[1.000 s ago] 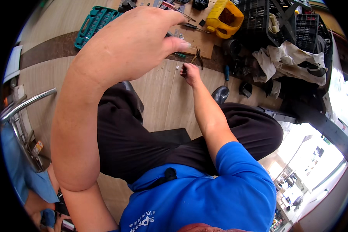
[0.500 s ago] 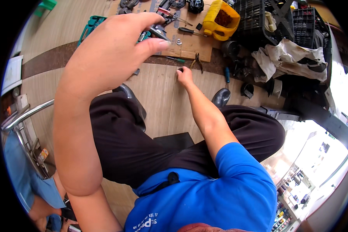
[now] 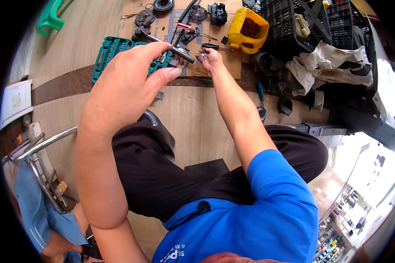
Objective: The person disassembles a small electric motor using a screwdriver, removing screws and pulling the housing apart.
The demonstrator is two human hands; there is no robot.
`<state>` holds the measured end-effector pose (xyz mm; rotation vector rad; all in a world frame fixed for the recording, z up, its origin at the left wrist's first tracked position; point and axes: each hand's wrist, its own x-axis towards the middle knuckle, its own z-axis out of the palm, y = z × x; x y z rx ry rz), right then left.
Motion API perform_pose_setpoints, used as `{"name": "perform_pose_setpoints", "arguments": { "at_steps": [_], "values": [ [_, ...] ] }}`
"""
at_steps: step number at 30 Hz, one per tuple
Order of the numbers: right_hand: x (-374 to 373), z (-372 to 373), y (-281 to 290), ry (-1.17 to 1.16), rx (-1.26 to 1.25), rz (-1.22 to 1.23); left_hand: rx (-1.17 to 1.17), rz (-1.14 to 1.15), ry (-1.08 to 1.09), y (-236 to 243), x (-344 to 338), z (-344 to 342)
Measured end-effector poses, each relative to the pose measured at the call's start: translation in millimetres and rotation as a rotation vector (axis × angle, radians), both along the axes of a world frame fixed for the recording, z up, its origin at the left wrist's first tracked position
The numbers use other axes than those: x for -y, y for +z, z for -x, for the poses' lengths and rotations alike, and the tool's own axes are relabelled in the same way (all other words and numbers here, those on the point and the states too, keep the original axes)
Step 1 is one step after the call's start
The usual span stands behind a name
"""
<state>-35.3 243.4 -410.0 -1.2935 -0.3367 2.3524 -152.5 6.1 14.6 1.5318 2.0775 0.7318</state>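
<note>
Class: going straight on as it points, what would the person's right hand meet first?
Probably the black-handled screwdriver, just beyond the right hand; depth is unclear, so it might pass above.

12 o'clock: dark grey is seen on rod [image 3: 183,55], tan on cardboard [image 3: 232,63] | 1: jug [image 3: 238,36] is coloured bright yellow, crate [image 3: 281,26] latticed black | 2: off-white is shown by cloth [image 3: 331,55] | 5: blue is worn as shirt [image 3: 250,219], white-printed | 10: teal is shown by tool case [image 3: 99,61], green by stool [image 3: 50,19] | centre: floor [image 3: 184,118] is wood-grained pale beige
</note>
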Motion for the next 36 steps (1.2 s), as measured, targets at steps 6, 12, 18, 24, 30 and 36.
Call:
{"name": "perform_pose_setpoints", "arguments": {
  "at_steps": [6, 12, 18, 24, 30, 36],
  "values": [
    [-7.6, 6.4, 21.9, 0.099, 0.058, -0.191, 0.045, 0.093, 0.028, 0.4, -1.4, -1.0],
    [-3.1, -69.9, 23.6, 0.004, 0.178, -0.299, 0.06, 0.099, 0.018, 1.8, -2.0, -6.1],
    [-23.1, -199.3, -11.9, 0.053, 0.732, -0.582, 0.112, 0.198, 0.097, 5.2, -6.5, -13.1],
    [-40.2, -250.0, -31.3, 0.324, 1.146, -0.838, 0.07, 0.187, 0.052, 2.6, -13.3, -20.2],
    [-34.0, -219.5, -12.3, 0.705, 1.472, -1.112, 0.082, 0.226, 0.032, 0.1, -16.0, -26.2],
    [-22.5, -205.5, 5.0, 0.814, 1.554, -0.937, 0.105, 0.219, 0.039, -0.1, -17.7, -26.8]
  ]
}}
